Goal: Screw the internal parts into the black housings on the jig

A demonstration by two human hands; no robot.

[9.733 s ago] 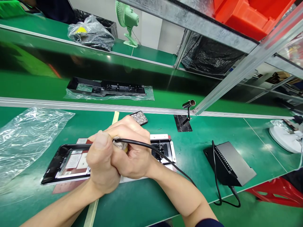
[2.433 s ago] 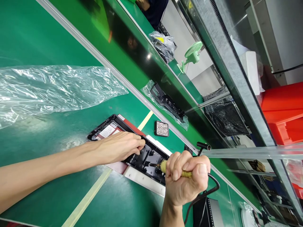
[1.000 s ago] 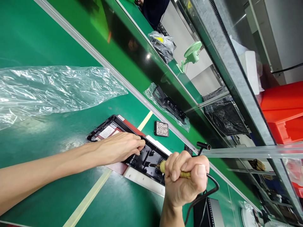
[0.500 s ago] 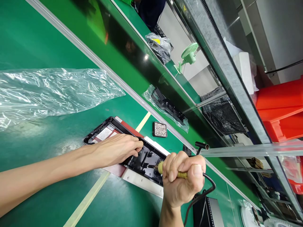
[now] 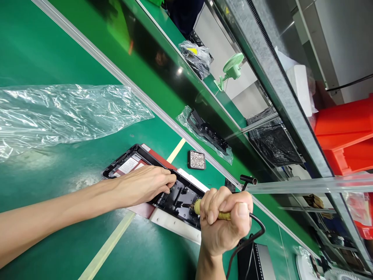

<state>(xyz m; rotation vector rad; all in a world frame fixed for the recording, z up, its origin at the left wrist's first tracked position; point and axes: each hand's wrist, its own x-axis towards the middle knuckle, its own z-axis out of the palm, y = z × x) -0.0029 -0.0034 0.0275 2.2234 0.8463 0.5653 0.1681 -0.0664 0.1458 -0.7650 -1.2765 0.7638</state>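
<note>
The right hand [image 5: 225, 225] is fisted around the yellow handle of a corded soldering iron [image 5: 204, 210], its tip set into the black housing [image 5: 175, 196] lying on the green table [image 5: 58, 241]. The left hand [image 5: 144, 186] rests flat on the housing, fingers pressing its upper edge; a clear plastic bag [image 5: 64, 114] lies well apart.

Tool tip: the yellow-handled tool [image 5: 223, 214] is mostly buried in the right hand [image 5: 224, 225]; where its tip meets the black frame [image 5: 163, 190] is too small to tell.
Frame middle: covered by the left hand [image 5: 145, 186].
Labels inside frame: unreadable.
Cable [image 5: 247, 241]: cut off by the bottom edge.
Plastic bag [image 5: 64, 114]: cut off at left.
Grey box [image 5: 256, 264]: mostly cut off below.
</note>
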